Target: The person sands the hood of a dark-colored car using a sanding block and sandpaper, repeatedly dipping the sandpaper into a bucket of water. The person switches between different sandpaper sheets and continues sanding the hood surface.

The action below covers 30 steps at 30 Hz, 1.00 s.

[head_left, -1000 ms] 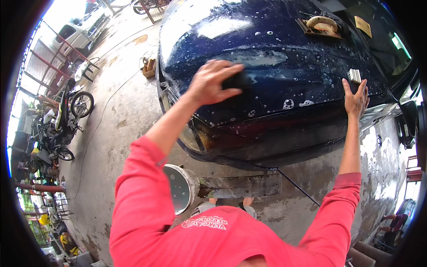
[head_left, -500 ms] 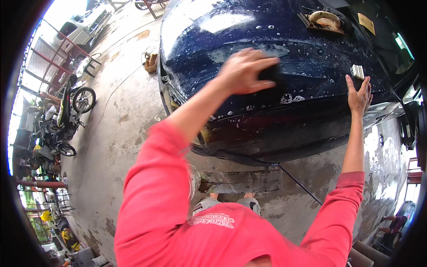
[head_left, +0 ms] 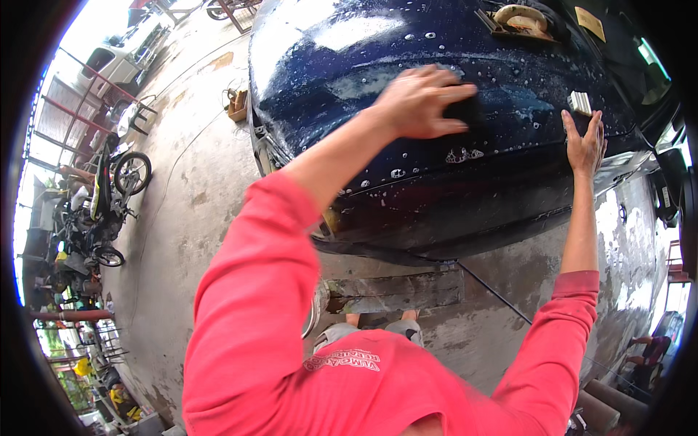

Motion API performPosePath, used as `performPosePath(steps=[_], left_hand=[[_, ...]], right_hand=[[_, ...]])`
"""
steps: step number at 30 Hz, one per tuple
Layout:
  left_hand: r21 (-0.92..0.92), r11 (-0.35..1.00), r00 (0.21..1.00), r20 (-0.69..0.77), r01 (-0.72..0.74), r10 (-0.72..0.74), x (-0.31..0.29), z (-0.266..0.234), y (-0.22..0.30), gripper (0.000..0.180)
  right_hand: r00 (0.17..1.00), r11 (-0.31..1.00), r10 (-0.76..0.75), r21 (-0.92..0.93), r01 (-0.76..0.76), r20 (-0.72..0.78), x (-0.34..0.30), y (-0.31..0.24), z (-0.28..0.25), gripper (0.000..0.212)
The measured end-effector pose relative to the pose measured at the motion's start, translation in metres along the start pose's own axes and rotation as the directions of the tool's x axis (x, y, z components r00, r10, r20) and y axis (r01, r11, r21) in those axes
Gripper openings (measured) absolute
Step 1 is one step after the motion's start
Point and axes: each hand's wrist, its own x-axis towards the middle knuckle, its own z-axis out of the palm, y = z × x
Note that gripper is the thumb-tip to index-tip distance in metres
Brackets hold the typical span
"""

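A wet dark-blue car hood (head_left: 429, 171), dotted with suds and pale scuffed patches, lies in front of me. My left hand (head_left: 425, 102) is curled over its middle, fingers and thumb round a dark pad (head_left: 469, 109). Motion blur and the hand hide much of that pad, so its exact kind is unclear. At the hood's right side my right hand (head_left: 585, 145) rests with fingers spread, holding nothing. Just beyond its fingertips sits a small white ridged block (head_left: 580, 103); I cannot tell whether they touch it.
A hand sander-like tool with a curved tan handle (head_left: 520, 16) lies farther up the hood, beside a tan paper sheet (head_left: 590, 24). Motorcycles (head_left: 109, 196) stand at left, near a wooden box (head_left: 238, 106). A dark cable or hose (head_left: 494, 291) crosses the concrete floor below the bumper.
My left hand has slid a little right and away from me over the hood, the dark pad moving with it. My right hand stays in place; the whole view has shifted slightly.
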Motion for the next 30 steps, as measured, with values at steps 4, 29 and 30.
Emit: performPosePath(steps=[4,29,30], left_hand=[[0.064,0.955,0.943,0.155,0.289,-0.295,-0.146,-0.095,-0.029,0.081],[0.185,0.974,0.990,-0.026,-0.134,0.141,0.061,0.041,-0.072,0.069],[0.199,0.975,0.995,0.043,-0.101,0.094,0.068,0.044,-0.075,0.069]], right_hand=[[0.994,0.998,-0.035,0.056,0.041,-0.106,-0.001,0.000,0.004,0.120],[0.990,0.996,-0.078,0.038,0.082,-0.115,0.002,0.016,0.011,0.107],[0.987,0.994,-0.099,0.038,0.105,-0.130,0.003,0.019,0.010,0.105]])
